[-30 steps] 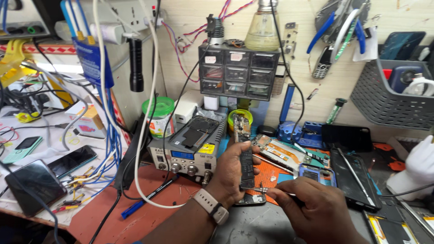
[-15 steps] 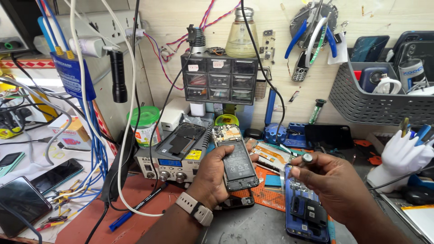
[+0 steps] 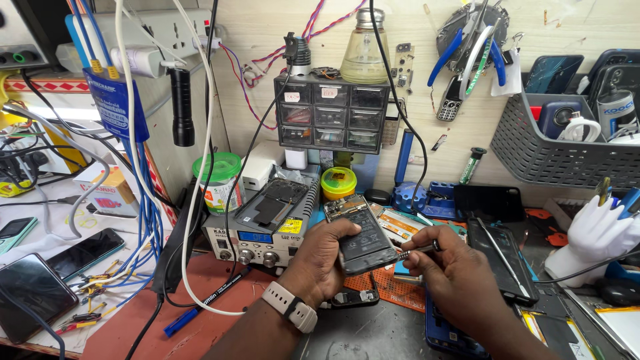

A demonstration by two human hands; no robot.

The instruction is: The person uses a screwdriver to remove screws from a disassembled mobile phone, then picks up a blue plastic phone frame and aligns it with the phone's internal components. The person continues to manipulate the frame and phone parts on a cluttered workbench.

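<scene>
My left hand (image 3: 319, 261) grips an opened phone (image 3: 360, 232), its back cover off, so that the black battery and circuit board face up. A white watch (image 3: 291, 306) is on that wrist. My right hand (image 3: 452, 275) holds a small silver screwdriver (image 3: 417, 251) whose tip touches the phone's right edge. Both hands hover over an orange work mat (image 3: 390, 289). A blue phone frame (image 3: 445, 337) lies below my right hand, partly hidden by it.
A grey soldering station (image 3: 257, 237) with another opened phone on top stands left of my hands. Behind are a small drawer cabinet (image 3: 332, 115), a glass bottle (image 3: 364, 50), a yellow tin (image 3: 339, 181) and a grey basket (image 3: 561, 150). Cables hang left; a white hand-shaped holder (image 3: 590, 237) stands right.
The view has shifted right and down. My right hand moved from beside the phone to its right edge, the screwdriver tip now against it. My left hand keeps holding the phone.
</scene>
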